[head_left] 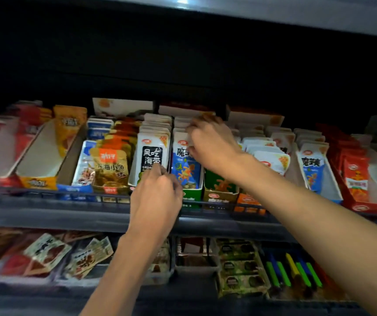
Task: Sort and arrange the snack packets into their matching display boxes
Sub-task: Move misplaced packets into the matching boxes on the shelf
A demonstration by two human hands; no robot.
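Display boxes of snack packets stand in a row on the upper shelf. My left hand [158, 190] pinches the lower edge of the front white packet with a black label [152, 153] in its box. Beside it a green box [192, 195] holds a row of white-and-blue packets [184, 169]. My right hand [210, 144] reaches over that row, with its fingers closed on the top edges of the packets. Which single packet it grips is hidden by the fingers.
Left of the hands stand a box of yellow fish-snack packets [110, 169], a blue box [81, 169] and a nearly bare orange box [44, 156]. To the right are more white-and-blue packets [312, 167] and red packets [356, 179]. The shelf's dark rail [69, 208] runs across; a lower shelf holds more snacks.
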